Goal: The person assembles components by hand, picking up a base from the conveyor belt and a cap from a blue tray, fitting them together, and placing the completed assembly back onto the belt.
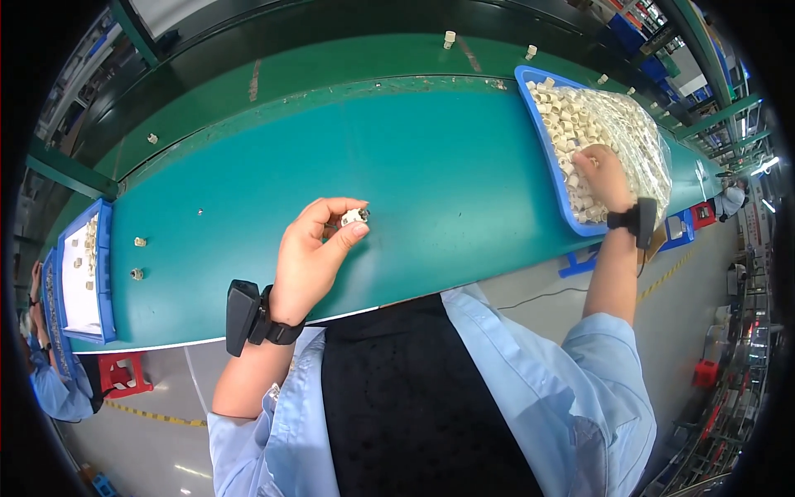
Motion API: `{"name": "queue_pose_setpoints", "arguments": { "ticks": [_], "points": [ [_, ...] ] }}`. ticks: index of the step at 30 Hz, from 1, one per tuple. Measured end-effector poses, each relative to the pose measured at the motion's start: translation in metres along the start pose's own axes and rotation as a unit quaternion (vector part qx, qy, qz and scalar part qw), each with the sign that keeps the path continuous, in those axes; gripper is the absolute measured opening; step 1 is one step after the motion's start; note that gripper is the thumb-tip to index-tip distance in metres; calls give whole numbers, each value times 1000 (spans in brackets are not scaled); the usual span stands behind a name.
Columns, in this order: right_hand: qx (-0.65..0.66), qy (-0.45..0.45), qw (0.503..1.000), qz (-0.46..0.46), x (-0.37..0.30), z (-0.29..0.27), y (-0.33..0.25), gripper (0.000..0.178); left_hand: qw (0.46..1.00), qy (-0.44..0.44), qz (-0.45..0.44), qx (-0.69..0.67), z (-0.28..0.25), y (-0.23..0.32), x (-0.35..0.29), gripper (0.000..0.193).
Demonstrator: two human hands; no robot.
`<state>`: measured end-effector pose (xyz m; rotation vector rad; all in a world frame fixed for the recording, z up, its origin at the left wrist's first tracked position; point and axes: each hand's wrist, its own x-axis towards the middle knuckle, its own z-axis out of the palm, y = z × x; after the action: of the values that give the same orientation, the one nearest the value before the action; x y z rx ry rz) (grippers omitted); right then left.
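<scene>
The left hand (305,255) had its thumb and bent forefinger closed on a small cream cylindrical piece with a dark, metallic-looking end (354,217); the piece sat between those fingertips, its dark end pointing away to the right, above a smooth green tabletop (431,157).

Well to the right of those fingers, the right hand (609,178) reached into a shallow blue plastic bin (549,157) filled with loose cream-coloured tubular pieces (563,120). Its fingers were curled, with the tips down among them; whether they had hold of one could not be told. A crinkled clear plastic sheet (650,141) covered the pieces just beyond and to the right of these fingers.

Well to the left of the left fingers, two small cream-and-dark pieces (137,274) lay apart on the tabletop, and past them stood a blue plastic tray with a white lining (106,277), holding several more cream pieces (90,248).
</scene>
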<state>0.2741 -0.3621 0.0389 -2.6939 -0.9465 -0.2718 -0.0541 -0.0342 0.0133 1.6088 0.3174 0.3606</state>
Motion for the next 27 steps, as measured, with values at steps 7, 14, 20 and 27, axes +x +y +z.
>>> {"name": "queue_pose_setpoints", "arguments": {
  "ticks": [7,14,20,27],
  "points": [
    [10,34,999,7,-15,-3,-2,23,999,5,-18,-43,4,-1,1,24],
    [440,-15,897,17,-29,-24,-109,25,998,-9,-9,-59,17,4,0,22],
    [370,-90,892,-242,-42,-6,-209,27,987,-6,-18,-162,32,17,-4,24],
    [658,-192,720,-114,-52,27,-248,31,970,-1,13,-242,23,14,-8,25]
  ]
}}
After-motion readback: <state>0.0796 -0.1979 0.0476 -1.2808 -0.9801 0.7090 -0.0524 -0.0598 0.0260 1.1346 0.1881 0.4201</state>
